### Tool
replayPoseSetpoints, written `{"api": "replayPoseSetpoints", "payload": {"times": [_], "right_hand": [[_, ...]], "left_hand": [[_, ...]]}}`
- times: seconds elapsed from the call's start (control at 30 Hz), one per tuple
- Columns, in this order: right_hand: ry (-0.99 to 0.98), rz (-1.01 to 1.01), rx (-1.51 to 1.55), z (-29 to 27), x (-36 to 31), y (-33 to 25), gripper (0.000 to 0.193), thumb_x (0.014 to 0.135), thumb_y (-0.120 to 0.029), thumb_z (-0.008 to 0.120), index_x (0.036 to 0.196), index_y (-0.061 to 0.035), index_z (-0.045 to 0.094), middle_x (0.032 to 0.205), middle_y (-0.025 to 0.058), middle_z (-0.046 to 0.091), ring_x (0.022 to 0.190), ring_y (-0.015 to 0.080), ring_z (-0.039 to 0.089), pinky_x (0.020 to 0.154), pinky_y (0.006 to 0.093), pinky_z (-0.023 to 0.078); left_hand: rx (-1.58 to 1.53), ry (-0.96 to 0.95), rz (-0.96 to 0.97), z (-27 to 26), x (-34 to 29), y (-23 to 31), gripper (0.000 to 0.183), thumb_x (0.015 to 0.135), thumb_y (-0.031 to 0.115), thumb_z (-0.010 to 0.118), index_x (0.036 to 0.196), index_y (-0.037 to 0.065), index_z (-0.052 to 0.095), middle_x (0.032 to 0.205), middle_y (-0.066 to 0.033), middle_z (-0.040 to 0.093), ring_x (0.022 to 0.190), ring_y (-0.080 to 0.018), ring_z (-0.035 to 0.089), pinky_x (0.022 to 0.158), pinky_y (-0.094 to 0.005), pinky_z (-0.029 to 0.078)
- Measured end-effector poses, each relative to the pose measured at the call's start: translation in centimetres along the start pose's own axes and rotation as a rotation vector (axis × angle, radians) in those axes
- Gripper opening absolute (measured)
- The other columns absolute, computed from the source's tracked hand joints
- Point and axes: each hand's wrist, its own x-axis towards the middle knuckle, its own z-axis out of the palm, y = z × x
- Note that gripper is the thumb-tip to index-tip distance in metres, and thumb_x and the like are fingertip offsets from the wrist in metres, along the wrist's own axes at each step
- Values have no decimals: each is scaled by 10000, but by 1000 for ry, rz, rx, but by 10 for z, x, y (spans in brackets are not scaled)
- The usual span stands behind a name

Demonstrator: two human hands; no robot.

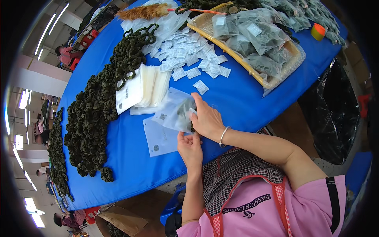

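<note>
A frosted plastic bag (pixel 169 113) lies tilted over the blue tabletop, with a dark green scrunchie (pixel 183 112) showing through its right end. My left hand (pixel 190 151) pinches the bag's near edge between thumb and fingers. At the bag's right end, my right hand (pixel 209 121) is closed with its thumb against a small white packet (pixel 192 111). Its other fingers are partly hidden by the bag. Another flat frosted bag (pixel 158 139) lies just beneath. Left of my hands is a stack of frosted bags (pixel 149 89).
Heaped dark green scrunchies (pixel 89 122) cover the table's left side. Beyond my hands lie many loose white packets (pixel 185 51) and a yellow-rimmed tray (pixel 237 55) of filled bags. An orange-and-yellow tape roll (pixel 318 31) stands far right. A black plastic bag (pixel 331 114) hangs beside the table.
</note>
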Motion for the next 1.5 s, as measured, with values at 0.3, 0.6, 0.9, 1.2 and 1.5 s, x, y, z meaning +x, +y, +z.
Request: {"api": "replayPoseSetpoints", "payload": {"times": [0.3,0.6,0.9,1.2,1.5], "right_hand": [[-174,98,470,-14,-17,-7,670,821,-198,645,1335,13,271,1219,314,499,1094,457,520,913,463,431],[-141,-33,4,-15,-10,-18,517,801,-207,673,1188,-27,382,950,248,620,780,426,614,671,464,474],[173,-504,-343,-20,0,15,186,794,-138,612,958,-78,546,777,82,611,687,278,605,528,399,475],[133,-348,-358,-46,-20,35,311,788,-196,657,1044,-80,524,762,82,611,655,288,611,532,397,461],[87,-838,-178,-19,-62,15,72,733,-135,598,789,-94,582,758,25,481,704,179,497,617,312,362]], "left_hand": [[-139,-260,-134,-13,-2,7,418,854,25,631,1220,-42,438,736,-10,608,593,-39,523,527,-172,395],[98,-253,-78,-26,-4,2,762,829,-25,612,1398,-155,122,727,-41,580,621,-55,551,540,-185,437],[553,-199,-13,-51,7,16,621,809,155,663,1264,-138,357,661,-74,589,644,-185,601,622,-315,477],[576,-138,-141,-45,23,8,308,900,232,573,821,-59,634,618,-116,631,573,-216,616,557,-353,471],[-301,-242,-401,-50,1,16,265,956,237,544,1012,-2,644,731,-31,646,601,-72,591,562,-202,497]]}}
